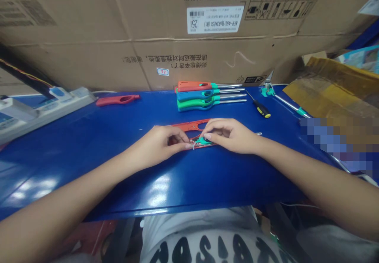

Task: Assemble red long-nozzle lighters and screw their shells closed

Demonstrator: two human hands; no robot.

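Near the middle of the table lies an opened lighter half-shell [204, 147], red, with small parts inside, largely covered by my fingers. My left hand [161, 143] is closed on its left part, thumb and forefinger beside a thin whitish wire or clip. A green trigger piece [203, 141] sits in the shell, and my right hand [231, 134] pinches at it with thumb and forefinger. Just behind my hands rests another half-shell [191, 126], orange-red, with an oval opening. My fingers hide much of the inner parts.
Several assembled long-neck lighters [195, 104] lie stacked at the back. A red shell [117, 100] and power strip [44, 113] are to the left. To the right are a screwdriver [262, 109], a lighter's metal tube with green parts [286, 103] and a taped carton [334, 89]. Cardboard [118, 57] stands behind.
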